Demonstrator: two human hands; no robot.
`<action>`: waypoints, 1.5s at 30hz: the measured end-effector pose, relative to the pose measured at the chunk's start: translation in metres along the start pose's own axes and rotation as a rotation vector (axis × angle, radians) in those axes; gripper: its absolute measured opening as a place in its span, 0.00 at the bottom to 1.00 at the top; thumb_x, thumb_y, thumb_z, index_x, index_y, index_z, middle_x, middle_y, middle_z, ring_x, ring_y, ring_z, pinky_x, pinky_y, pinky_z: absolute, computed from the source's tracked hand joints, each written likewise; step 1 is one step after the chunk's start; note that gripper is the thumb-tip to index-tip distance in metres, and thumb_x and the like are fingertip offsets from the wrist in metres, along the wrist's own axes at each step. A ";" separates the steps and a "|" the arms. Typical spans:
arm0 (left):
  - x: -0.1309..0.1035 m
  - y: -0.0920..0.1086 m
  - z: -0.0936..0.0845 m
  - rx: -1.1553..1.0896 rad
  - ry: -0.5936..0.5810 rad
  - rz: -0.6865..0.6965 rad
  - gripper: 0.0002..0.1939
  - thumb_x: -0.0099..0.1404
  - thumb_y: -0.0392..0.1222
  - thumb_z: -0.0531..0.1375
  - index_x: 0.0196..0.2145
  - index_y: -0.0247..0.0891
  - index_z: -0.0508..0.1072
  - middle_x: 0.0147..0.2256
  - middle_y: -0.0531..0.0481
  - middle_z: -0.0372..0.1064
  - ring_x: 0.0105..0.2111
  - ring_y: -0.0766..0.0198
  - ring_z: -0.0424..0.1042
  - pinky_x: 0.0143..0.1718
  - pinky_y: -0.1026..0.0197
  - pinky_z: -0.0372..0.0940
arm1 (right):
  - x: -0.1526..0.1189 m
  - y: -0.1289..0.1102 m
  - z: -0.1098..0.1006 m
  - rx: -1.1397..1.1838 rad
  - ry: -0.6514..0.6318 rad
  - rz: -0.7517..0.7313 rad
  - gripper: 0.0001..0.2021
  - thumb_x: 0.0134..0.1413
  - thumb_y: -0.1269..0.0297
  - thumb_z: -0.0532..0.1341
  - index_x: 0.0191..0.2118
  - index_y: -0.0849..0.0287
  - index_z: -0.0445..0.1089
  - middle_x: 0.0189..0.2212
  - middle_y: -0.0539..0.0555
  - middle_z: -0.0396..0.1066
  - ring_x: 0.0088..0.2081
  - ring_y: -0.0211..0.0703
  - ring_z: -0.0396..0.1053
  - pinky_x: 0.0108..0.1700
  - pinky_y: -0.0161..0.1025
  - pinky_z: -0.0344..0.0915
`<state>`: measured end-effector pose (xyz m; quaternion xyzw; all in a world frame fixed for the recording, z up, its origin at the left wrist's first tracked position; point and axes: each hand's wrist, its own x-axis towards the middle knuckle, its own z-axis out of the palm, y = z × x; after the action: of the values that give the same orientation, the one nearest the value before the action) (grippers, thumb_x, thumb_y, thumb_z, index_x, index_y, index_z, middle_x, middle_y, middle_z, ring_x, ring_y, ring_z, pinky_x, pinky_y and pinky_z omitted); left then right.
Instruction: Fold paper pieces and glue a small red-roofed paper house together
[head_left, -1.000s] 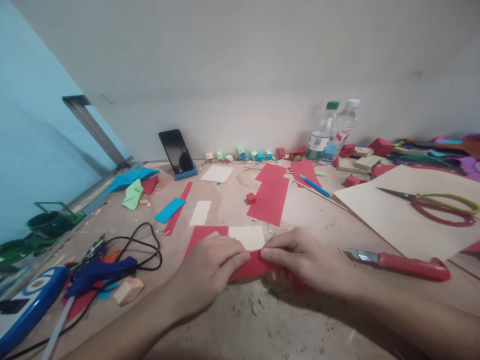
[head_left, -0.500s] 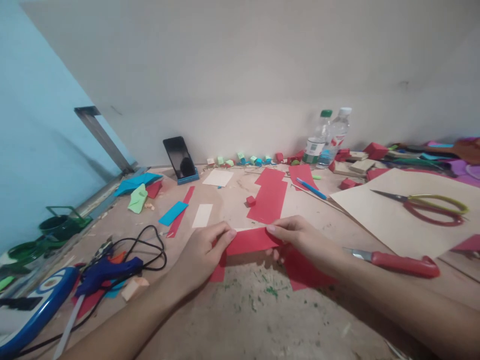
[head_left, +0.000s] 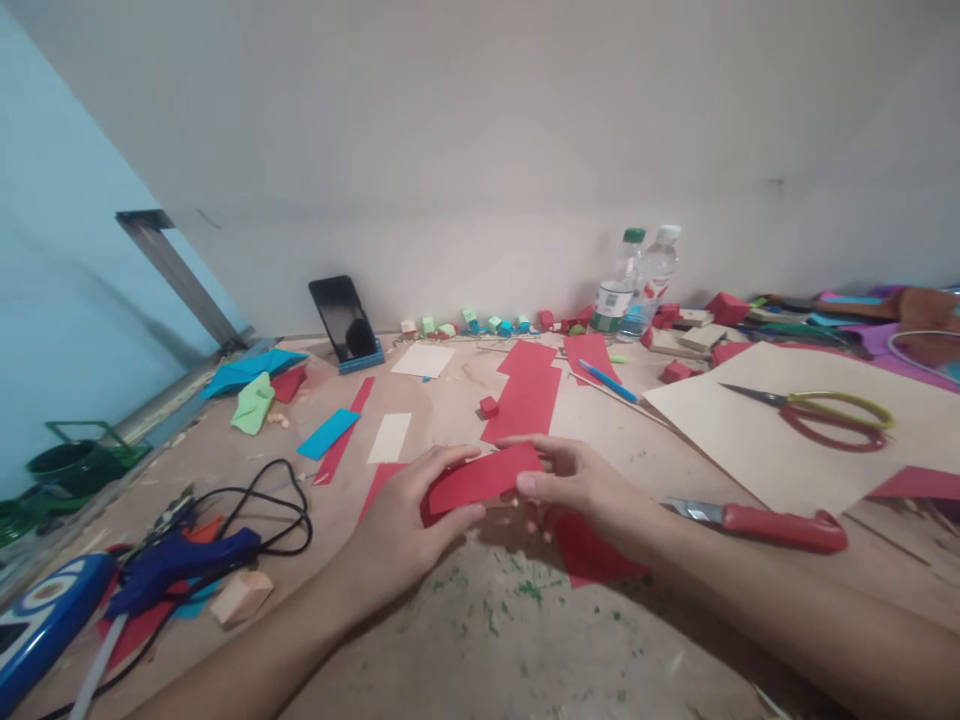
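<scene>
Between both hands, above the front of the table, is a strip of red paper point(head_left: 486, 478), tilted with its right end higher. My left hand point(head_left: 409, 515) grips its left end, thumb below and fingers behind. At the right end, my right hand point(head_left: 562, 485) pinches the strip with the thumb in front; its other fingers are partly hidden. Beneath my right hand lies another red paper piece point(head_left: 596, 550). Beyond the hands are overlapping red sheets point(head_left: 525, 395) and a tiny red paper cube point(head_left: 489, 407).
A red-handled knife point(head_left: 780, 527) lies right of my right forearm. Scissors point(head_left: 825, 415) rest on a beige sheet point(head_left: 735, 450). To the left are a blue glue gun point(head_left: 184, 565) and its black cord. A phone point(head_left: 345, 320) and two bottles point(head_left: 616, 285) stand near the wall.
The red strip has tilted, its right end rising. My left hand has shifted its grip, with the thumb now lower along the strip. The whole view has moved slightly.
</scene>
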<state>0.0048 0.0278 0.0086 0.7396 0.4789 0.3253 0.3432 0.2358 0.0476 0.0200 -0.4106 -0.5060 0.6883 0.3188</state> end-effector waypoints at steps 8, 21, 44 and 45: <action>-0.002 0.000 0.005 -0.541 -0.077 -0.274 0.26 0.60 0.44 0.71 0.57 0.46 0.76 0.59 0.46 0.73 0.54 0.49 0.75 0.49 0.55 0.71 | -0.001 0.000 0.001 -0.011 0.005 -0.026 0.22 0.45 0.63 0.75 0.47 0.60 0.75 0.25 0.48 0.75 0.23 0.35 0.70 0.29 0.35 0.69; -0.003 0.008 0.005 -0.508 -0.087 -0.338 0.17 0.70 0.52 0.63 0.44 0.35 0.81 0.37 0.45 0.82 0.37 0.56 0.79 0.37 0.60 0.71 | -0.004 -0.002 0.008 -0.110 -0.067 0.118 0.15 0.51 0.56 0.74 0.33 0.65 0.78 0.20 0.51 0.74 0.20 0.36 0.69 0.24 0.33 0.64; -0.003 0.005 0.005 -0.168 0.162 -0.061 0.05 0.58 0.41 0.70 0.34 0.44 0.86 0.34 0.49 0.82 0.35 0.57 0.78 0.40 0.58 0.73 | -0.002 0.003 0.010 0.076 0.121 0.037 0.19 0.47 0.53 0.76 0.33 0.67 0.79 0.20 0.55 0.76 0.21 0.39 0.71 0.28 0.37 0.68; -0.003 0.005 0.006 -0.176 0.177 -0.081 0.05 0.58 0.42 0.70 0.34 0.44 0.86 0.34 0.49 0.82 0.35 0.57 0.78 0.39 0.58 0.73 | -0.002 0.003 0.010 0.070 0.121 0.034 0.19 0.48 0.53 0.76 0.34 0.67 0.79 0.20 0.55 0.76 0.21 0.39 0.72 0.29 0.37 0.68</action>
<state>0.0105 0.0220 0.0090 0.6551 0.5065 0.4157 0.3762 0.2281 0.0403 0.0191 -0.4486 -0.4542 0.6848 0.3513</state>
